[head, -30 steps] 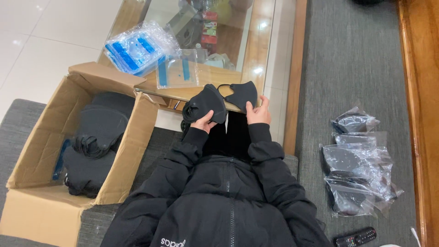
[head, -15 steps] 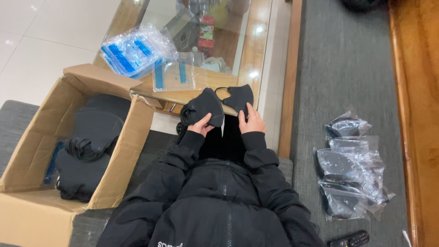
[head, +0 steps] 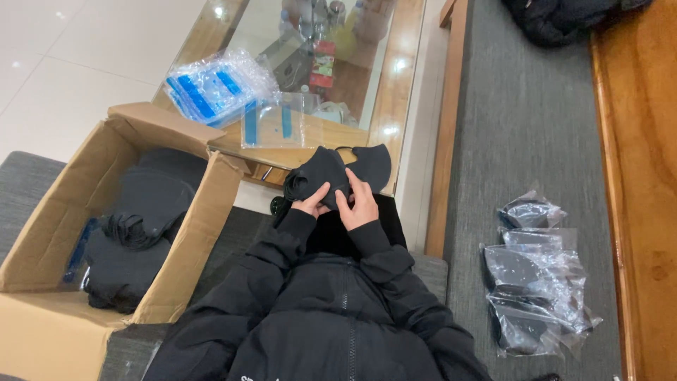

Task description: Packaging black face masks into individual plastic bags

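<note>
One cardboard box (head: 176, 233), two hands, four bagged masks (head: 532, 282) (roughly, they overlap), one stack of blue-striped bags (head: 211, 88)

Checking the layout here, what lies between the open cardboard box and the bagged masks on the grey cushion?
In the head view, the person sits between the cardboard box and bagged masks, both hands on black masks.

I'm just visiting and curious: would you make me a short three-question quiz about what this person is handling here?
1. True or false: both hands touch the stack of black masks.
2. Where do the masks already sealed in clear bags lie? A) in the cardboard box B) on the grey surface to the person's right C) on the glass table
3. What fills the cardboard box?

Key:
1. True: left hand and right hand both grip it.
2. B
3. Loose black masks.
</note>
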